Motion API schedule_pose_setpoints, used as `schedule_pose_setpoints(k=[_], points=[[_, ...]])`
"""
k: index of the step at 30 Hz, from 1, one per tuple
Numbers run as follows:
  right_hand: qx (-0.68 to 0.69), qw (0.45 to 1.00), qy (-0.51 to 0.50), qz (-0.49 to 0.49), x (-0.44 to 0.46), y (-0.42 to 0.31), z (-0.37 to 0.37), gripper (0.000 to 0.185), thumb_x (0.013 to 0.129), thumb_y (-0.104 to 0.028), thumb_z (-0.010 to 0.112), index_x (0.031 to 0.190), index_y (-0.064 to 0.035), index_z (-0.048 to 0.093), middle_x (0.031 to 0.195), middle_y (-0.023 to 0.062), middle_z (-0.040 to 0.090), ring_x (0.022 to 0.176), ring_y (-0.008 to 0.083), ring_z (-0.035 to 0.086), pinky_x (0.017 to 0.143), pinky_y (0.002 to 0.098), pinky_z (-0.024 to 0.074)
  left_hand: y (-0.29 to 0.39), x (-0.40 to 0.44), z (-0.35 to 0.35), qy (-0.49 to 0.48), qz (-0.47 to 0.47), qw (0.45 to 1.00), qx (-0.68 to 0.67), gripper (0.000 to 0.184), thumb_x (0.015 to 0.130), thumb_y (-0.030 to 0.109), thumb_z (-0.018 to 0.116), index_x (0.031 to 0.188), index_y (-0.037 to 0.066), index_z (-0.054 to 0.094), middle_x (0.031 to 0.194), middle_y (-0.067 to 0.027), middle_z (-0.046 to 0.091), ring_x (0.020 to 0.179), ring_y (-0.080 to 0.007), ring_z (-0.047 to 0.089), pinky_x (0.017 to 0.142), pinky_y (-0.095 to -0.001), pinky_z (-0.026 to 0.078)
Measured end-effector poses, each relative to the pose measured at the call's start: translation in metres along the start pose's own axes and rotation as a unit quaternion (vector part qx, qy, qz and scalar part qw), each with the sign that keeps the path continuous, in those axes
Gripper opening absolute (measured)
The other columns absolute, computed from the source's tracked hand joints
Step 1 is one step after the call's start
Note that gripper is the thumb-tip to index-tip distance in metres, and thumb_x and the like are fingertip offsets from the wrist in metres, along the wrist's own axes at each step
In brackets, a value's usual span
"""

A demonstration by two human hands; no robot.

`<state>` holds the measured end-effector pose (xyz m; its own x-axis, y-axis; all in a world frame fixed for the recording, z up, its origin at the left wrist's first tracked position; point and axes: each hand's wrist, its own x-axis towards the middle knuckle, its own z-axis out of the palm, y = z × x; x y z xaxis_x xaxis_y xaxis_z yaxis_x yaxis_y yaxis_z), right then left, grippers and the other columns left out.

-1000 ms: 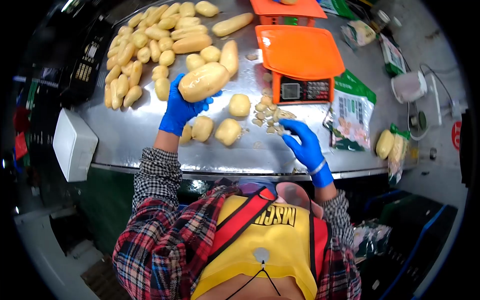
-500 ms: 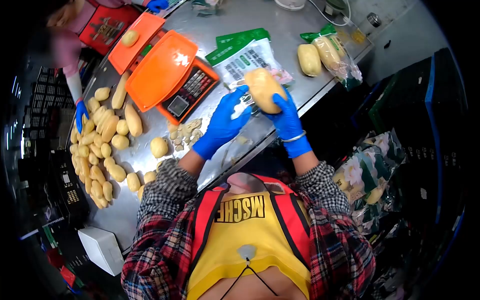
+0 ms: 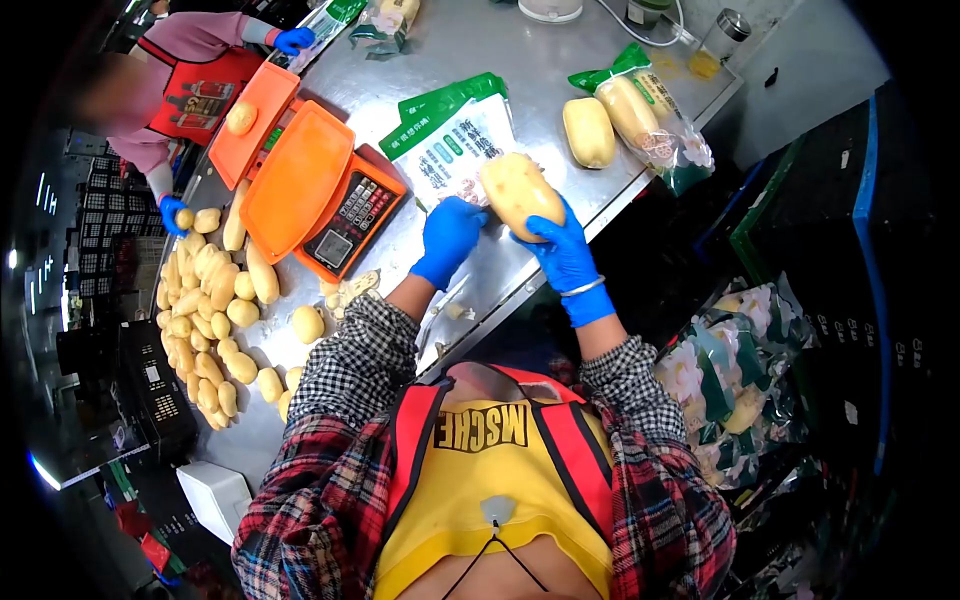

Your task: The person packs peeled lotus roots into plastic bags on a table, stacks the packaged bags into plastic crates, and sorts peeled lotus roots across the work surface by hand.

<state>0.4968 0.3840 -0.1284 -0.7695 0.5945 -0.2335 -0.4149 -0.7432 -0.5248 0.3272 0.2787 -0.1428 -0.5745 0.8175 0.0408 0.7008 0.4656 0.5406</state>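
The root [image 3: 522, 195] is sitting in the right hand [image 3: 568, 258], just over the near end of a bag [image 3: 440, 150] by the table's edge. Blue-gloved fingers are gripping it around its lower end, probably because so plump and smooth a piece needs a broad hold; the other end is sticking out clear. It's looking firm, pale yellow, rounded like a barrel, with a faint wet sheen.

The left hand [image 3: 452, 238] is curling its fingers beside the bag's near edge, perhaps to steady the film; from where I'm standing, I can't tell whether it's pinching any. The bag is lying flat, glossy white and green with dark print.

Beyond, a loose root [image 3: 588, 132] is resting beside a filled bag [image 3: 628, 105], whose clear film is wrinkling. On the other side, an orange scale [image 3: 372, 222] is turning its keypad towards the person, presumably for easy reading. Knobbly slices [image 3: 350, 288] are lying near it, and past them a pile [image 3: 205, 290] of smooth, stubby roots is spreading over the shiny metal table [image 3: 540, 60]. A co-worker's hand [image 3: 172, 213] is holding a small one at the pile's far end.
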Motion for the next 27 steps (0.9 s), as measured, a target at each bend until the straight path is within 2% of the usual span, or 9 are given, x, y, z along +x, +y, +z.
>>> schedule_pose_setpoints(k=[7,10,12,16,18,20,23,25,27], points=[[-0.227,0.967,0.015,-0.113,0.013,0.021,-0.005,0.071,0.069,-0.01,0.079,0.13,0.0006,0.045,0.121,0.0117,0.055,0.106,0.0209,0.057,0.092,0.0318,0.047,-0.03,0.036,-0.02,-0.048,-0.242,0.827,-0.505,0.011,0.074,0.008,0.07,0.08,-0.001,0.068,0.074,-0.0048,0.066,0.063,-0.0111,0.059,0.058,-0.0248,0.047],[-0.363,0.916,0.021,-0.168,0.002,0.023,-0.014,0.073,0.069,-0.011,0.08,0.132,-0.0001,0.045,0.122,0.0117,0.055,0.108,0.0201,0.055,0.092,0.0319,0.0462,0.028,0.03,-0.042,0.037,-0.173,0.897,-0.405,0.011,0.076,0.008,0.07,0.081,-0.002,0.067,0.078,-0.0072,0.068,0.066,-0.0119,0.061,0.059,-0.0254,0.048],[-0.454,0.867,0.037,-0.203,-0.004,0.024,-0.017,0.073,0.069,-0.015,0.08,0.133,-0.0039,0.045,0.122,0.0145,0.056,0.106,0.0256,0.058,0.091,0.0345,0.0471,0.016,0.033,-0.011,0.087,0.038,0.98,-0.174,0.014,0.077,0.013,0.067,0.088,0.004,0.068,0.081,-0.012,0.064,0.075,-0.0241,0.062,0.062,-0.0348,0.05],[-0.56,0.785,0.087,-0.249,-0.008,0.013,0.017,0.068,0.072,-0.017,0.078,0.131,-0.0057,0.047,0.12,0.0159,0.057,0.105,0.0296,0.06,0.087,0.0365,0.0489,0.074,0.016,-0.031,0.122,0.295,0.947,0.038,0.018,0.078,0.012,0.058,0.095,0.009,0.062,0.08,-0.0114,0.058,0.074,-0.0323,0.058,0.06,-0.0429,0.049],[-0.463,0.855,0.113,-0.203,0.006,0.014,0.019,0.062,0.074,-0.016,0.077,0.127,-0.0011,0.049,0.118,0.012,0.057,0.103,0.0273,0.06,0.085,0.0356,0.0505,0.074,0.017,-0.044,0.102,0.292,0.947,0.084,0.031,0.076,0.015,0.062,0.107,0.016,0.065,0.083,-0.0088,0.058,0.074,-0.0293,0.059,0.061,-0.0393,0.049],[-0.032,0.993,0.1,0.046,0.007,0.019,0.045,0.051,0.083,-0.016,0.067,0.127,0.0012,0.046,0.121,0.0132,0.054,0.107,0.0278,0.057,0.087,0.0388,0.0524,0.065,0.009,-0.072,0.103,0.208,0.972,0.017,0.031,0.078,0.016,0.06,0.109,0.017,0.064,0.084,-0.0094,0.059,0.076,-0.0297,0.06,0.062,-0.039,0.05],[0.106,0.991,0.021,0.084,0.011,0.021,0.053,0.052,0.09,-0.024,0.06,0.132,-0.002,0.041,0.126,0.0166,0.053,0.116,0.0302,0.053,0.093,0.0433,0.0499,0.059,0.027,-0.075,0.139,0.18,0.973,0.025,0.024,0.08,0.017,0.058,0.103,0.016,0.065,0.089,-0.0094,0.061,0.08,-0.0288,0.062,0.061,-0.0391,0.051],[-0.156,0.987,0.03,-0.008,0.014,0.025,0.06,0.059,0.085,-0.02,0.067,0.134,-0.0008,0.04,0.128,0.0161,0.051,0.114,0.027,0.054,0.093,0.0408,0.0489,0.066,0.028,-0.085,0.188,0.196,0.958,0.091,0.013,0.074,0.018,0.061,0.084,0.013,0.064,0.079,-0.0078,0.061,0.072,-0.0259,0.062,0.056,-0.038,0.05],[-0.51,0.829,-0.019,-0.228,0.007,0.061,0.1,0.072,0.077,-0.018,0.076,0.135,0.0009,0.038,0.126,0.0144,0.053,0.109,0.0234,0.056,0.089,0.0352,0.0483,0.048,0.001,-0.139,0.213,0.251,0.934,0.138,0.009,0.067,0.019,0.064,0.071,0.011,0.061,0.069,-0.0066,0.058,0.065,-0.0236,0.061,0.05,-0.0366,0.049]])
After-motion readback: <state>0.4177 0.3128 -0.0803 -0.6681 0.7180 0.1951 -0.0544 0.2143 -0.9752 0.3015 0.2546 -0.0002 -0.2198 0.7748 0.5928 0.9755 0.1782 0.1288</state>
